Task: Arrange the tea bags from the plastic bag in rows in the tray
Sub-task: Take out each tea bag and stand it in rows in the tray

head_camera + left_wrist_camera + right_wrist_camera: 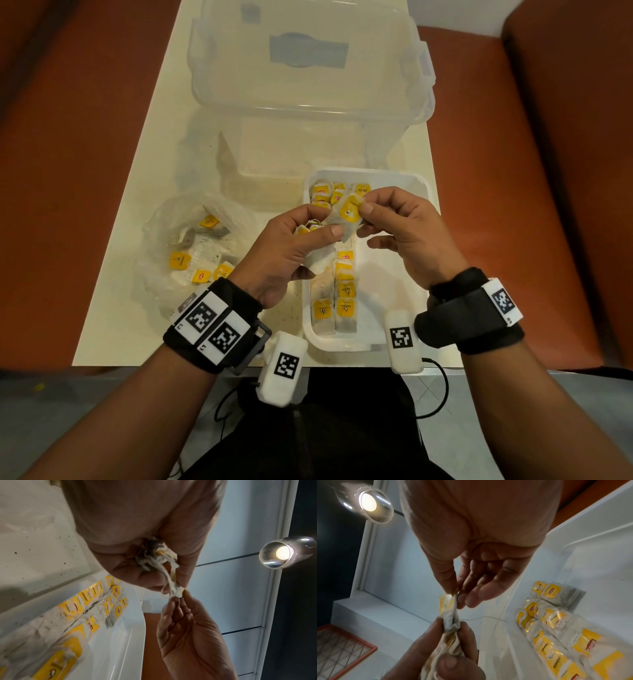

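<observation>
Above the white tray (pixel 342 345), my left hand (pixel 320 222) grips a bunch of tea bags (pixel 320 263) with yellow tags. My right hand (pixel 365 215) pinches the top tea bag (pixel 349 212) of that bunch between thumb and forefinger. The left wrist view shows the crumpled bunch (pixel 154 557) inside my curled left hand (pixel 154 572); my right hand (pixel 180 599) pinches its tip. In the right wrist view, my right hand (pixel 456 595) pinches the tea bag (pixel 449 609) above my left hand (pixel 452 646). Rows of tea bags (pixel 344 294) lie along the tray's left side. The plastic bag (pixel 191 246) lies left of the tray with several tea bags inside.
A large clear plastic storage box (pixel 308 68) with a lid stands behind the tray on the cream table (pixel 113 308). The tray's right half (pixel 387 274) holds no bags. Orange seats flank the table. A ceiling lamp (pixel 283 552) shows in both wrist views.
</observation>
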